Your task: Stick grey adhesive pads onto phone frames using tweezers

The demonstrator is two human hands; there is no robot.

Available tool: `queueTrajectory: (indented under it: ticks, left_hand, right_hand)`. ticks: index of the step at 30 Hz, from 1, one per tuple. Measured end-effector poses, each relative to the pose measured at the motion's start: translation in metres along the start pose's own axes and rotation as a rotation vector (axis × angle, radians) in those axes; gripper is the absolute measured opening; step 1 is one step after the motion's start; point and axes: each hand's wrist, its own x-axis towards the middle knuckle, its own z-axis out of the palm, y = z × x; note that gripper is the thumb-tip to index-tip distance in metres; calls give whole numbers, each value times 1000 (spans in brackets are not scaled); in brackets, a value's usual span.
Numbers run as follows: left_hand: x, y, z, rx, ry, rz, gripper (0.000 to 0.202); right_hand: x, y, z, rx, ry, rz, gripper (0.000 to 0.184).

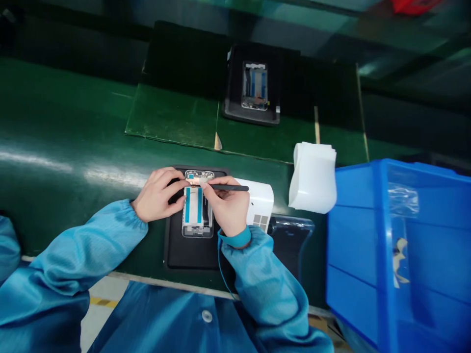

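Observation:
A phone frame [197,211] with two blue strips lies in a black tray [184,250] on the green belt. My left hand [158,195] rests on the tray's left side, fingers curled, with the fingertips pressing on the frame's upper edge. My right hand [228,206] is closed on a thin black stylus-like tool [230,188], which lies almost level. Its tip meets a small copper-coloured part [194,182] near the top of the frame.
A second black tray [235,110] with another phone frame [254,86] sits farther along the belt. A stack of white sheets [314,179] and a white box [262,203] lie to the right. A blue plastic bin [397,255] stands at the right edge.

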Motion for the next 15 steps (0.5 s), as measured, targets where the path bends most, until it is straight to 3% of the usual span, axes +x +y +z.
queueTrajectory:
  ticks: [15]
  left_hand:
    - [1,0,3,-35,-17,-9,27]
  right_hand:
    - [-2,-1,0,-94,24,-45,11]
